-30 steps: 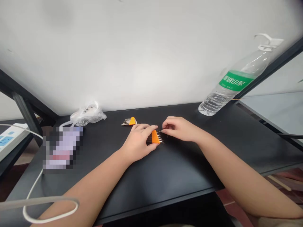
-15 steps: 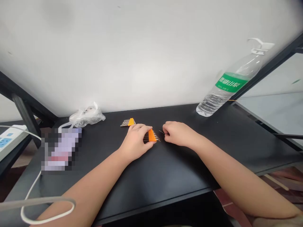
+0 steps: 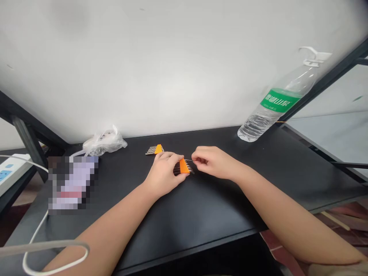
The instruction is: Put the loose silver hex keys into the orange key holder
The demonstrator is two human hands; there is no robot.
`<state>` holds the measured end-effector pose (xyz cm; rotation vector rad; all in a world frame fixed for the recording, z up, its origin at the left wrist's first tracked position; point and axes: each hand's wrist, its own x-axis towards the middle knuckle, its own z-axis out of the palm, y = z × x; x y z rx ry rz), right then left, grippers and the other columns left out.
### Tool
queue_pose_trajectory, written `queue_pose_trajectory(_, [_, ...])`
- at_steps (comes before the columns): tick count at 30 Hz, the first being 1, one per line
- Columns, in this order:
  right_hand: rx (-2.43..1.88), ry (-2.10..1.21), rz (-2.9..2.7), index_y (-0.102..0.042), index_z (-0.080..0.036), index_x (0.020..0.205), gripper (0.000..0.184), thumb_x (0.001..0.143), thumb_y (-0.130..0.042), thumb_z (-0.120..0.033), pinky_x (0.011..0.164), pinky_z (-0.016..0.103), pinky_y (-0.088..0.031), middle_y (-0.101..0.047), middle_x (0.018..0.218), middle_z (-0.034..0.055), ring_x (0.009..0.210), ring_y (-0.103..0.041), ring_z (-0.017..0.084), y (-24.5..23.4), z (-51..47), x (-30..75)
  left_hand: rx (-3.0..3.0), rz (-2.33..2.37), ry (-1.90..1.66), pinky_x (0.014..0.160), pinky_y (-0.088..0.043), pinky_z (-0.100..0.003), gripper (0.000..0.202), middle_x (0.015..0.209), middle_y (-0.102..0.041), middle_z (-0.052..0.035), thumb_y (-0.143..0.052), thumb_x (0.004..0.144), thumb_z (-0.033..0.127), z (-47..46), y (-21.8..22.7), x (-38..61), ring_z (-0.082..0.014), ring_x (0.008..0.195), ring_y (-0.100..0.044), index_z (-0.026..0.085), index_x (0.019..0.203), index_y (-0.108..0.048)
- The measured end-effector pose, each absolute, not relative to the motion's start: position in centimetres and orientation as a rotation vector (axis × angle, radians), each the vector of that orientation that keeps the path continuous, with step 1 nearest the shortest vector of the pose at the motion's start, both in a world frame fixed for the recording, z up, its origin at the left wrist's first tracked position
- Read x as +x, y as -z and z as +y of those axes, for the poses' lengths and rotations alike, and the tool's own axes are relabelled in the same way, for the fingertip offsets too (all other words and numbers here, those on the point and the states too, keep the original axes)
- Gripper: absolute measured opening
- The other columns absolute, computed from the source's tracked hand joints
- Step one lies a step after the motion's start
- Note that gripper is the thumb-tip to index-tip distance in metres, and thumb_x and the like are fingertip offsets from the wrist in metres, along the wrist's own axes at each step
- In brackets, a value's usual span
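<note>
My left hand [image 3: 162,172] rests on the black tabletop, closed around an orange holder [image 3: 184,166]. Several slim metal rods pass through this holder, much like a set of hex keys; dark lengths show on its left and short silver ends on its right. Part of it is hidden under my fingers. Just to the right, my right hand [image 3: 212,161] pinches a thin metal rod [image 3: 188,160], whose left end reaches the holder's upper edge. Whether that end is inside a slot I cannot tell. Behind my left hand lies a second orange holder [image 3: 158,148] with silver rods.
A large water bottle [image 3: 270,101] with a green label stands at the back right. At the back left sit a clear plastic bag [image 3: 107,142] and a blurred-out flat object [image 3: 73,182]. A white cable [image 3: 56,272] loops at the lower left, near a power strip [image 3: 13,168].
My right hand has moved slightly left, bringing the thin rod from a gap beside the holder up to its upper edge. My left hand keeps its hold.
</note>
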<state>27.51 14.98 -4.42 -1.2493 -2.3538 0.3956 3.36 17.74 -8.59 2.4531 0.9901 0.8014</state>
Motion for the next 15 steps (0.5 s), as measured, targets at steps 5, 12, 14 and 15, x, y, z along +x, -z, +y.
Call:
queue_pose_trajectory(5, [-1.246,-0.343,-2.415,-0.066,-0.020,0.090,0.015,0.096,-0.053,-0.016,0.066,0.027,-0.042,-0.060,0.084,0.0028,0.071,-0.054,0.014,4.3,14.9,27.8,2.475,0.996,-0.795,0.112,-0.042,-0.052,0.047,0.121,-0.069,-0.0079,-0.078,0.082,0.036,17.8,8.6,3.3,-0.0295,0.120,-0.060,0.022,0.125,-0.064])
queue_pose_trajectory(12, [-1.196,-0.384,-2.399,-0.072,-0.023,0.103,0.022,0.102,-0.051,-0.021,0.077,0.033,-0.050,-0.067,0.098,0.0069,0.083,-0.062,0.018,3.4,14.1,27.8,2.587,0.948,-0.709,0.122,-0.028,-0.059,0.036,0.113,-0.073,-0.0066,-0.077,0.082,0.033,17.3,7.5,3.7,-0.0303,0.127,-0.058,0.025,0.116,-0.068])
queue_pose_trajectory(14, [-1.167,-0.566,-2.308,-0.072,-0.022,0.099,0.020,0.102,-0.052,-0.024,0.076,0.032,-0.051,-0.066,0.095,0.0055,0.081,-0.063,0.017,3.6,14.1,27.3,2.607,0.910,-0.693,0.124,-0.022,-0.061,0.034,0.107,-0.075,-0.0048,-0.075,0.084,0.031,17.1,7.3,3.9,-0.0312,0.134,-0.054,0.027,0.117,-0.068])
queue_pose_trajectory(15, [-1.156,-0.709,-2.232,-0.071,-0.022,0.097,0.018,0.101,-0.054,-0.026,0.073,0.031,-0.051,-0.066,0.093,0.0046,0.078,-0.062,0.016,3.8,14.2,27.1,2.618,0.892,-0.692,0.125,-0.019,-0.061,0.033,0.105,-0.076,-0.0041,-0.074,0.085,0.031,17.0,7.2,3.9,-0.0318,0.138,-0.051,0.028,0.117,-0.068])
